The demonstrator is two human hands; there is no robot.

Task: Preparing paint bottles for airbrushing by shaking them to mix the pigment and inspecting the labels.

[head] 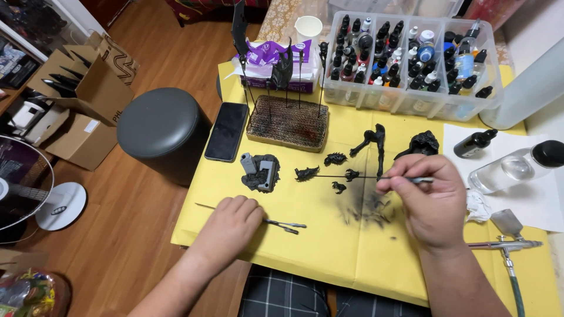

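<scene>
1. Currently, the right hand [432, 202] pinches a thin rod [352, 176] near one end, fingers closed around it. The rod runs level toward the left above the worktop [329, 246], which is covered in yellow paper.
2. A small black part [351, 174] sits on the rod, over a patch of black overspray [367, 208].
3. The left hand [230, 226] rests knuckles-up near the front edge, curled over a second rod [282, 223]; whether it grips that rod cannot be told. This rod lies flat on the paper and ends in a clip to the right of the hand.
4. More black parts [335, 158] lie just beyond the held rod, with a tall black figure piece [376, 144] and a black lump [420, 144] behind them.
5. A grey-and-black base piece [261, 172] lies between the left hand and a cardboard block [288, 123] that holds upright rods.
6. A phone [227, 131] lies left of the block.
7. A clear tray of paint bottles [411, 58] stands at the back.
8. An airbrush [505, 243] lies just right of the right hand, near a clear bottle [517, 167] lying on white paper.
</scene>
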